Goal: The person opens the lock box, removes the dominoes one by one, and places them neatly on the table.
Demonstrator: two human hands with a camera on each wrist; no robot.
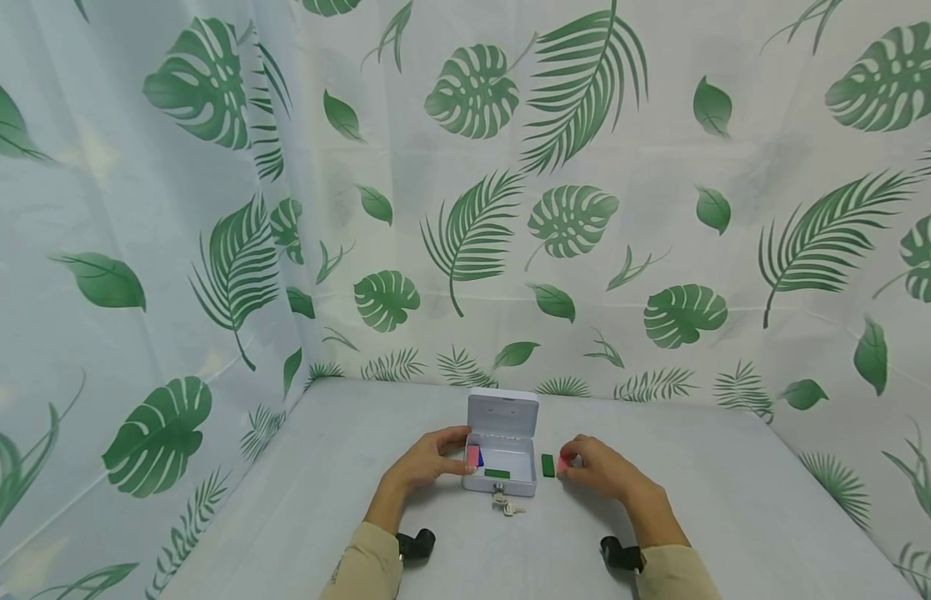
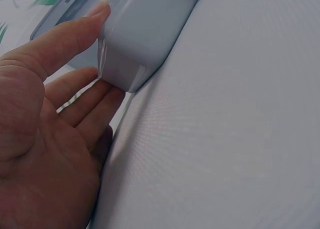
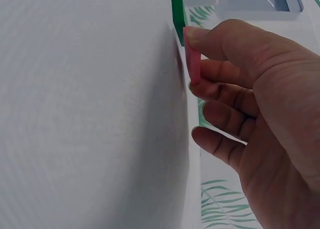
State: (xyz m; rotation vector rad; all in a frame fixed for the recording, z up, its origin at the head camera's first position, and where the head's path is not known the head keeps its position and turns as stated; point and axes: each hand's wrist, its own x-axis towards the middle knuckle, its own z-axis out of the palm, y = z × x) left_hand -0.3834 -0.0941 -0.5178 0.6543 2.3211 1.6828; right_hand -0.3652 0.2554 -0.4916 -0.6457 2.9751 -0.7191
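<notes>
A small white cash box [image 1: 519,486] stands on the table with its lid [image 1: 503,415] raised. Inside lie a pink block [image 1: 473,455], part of a blue block [image 1: 480,459] and a green block [image 1: 498,474]. My left hand [image 1: 423,458] grips the box's left end, thumb toward the front and fingers along the side wall. To the right of the box, my right hand [image 1: 606,468] pinches a flat pink block [image 3: 193,64] between thumb and fingertips. Just left of that hand, a second green block [image 1: 548,466] rests on the table.
Keys [image 1: 508,505] hang from the lock at the front of the box. The white table [image 1: 503,550] meets leaf-patterned curtains [image 1: 465,250] at the back and left. Each wrist wears a black camera [image 1: 621,553].
</notes>
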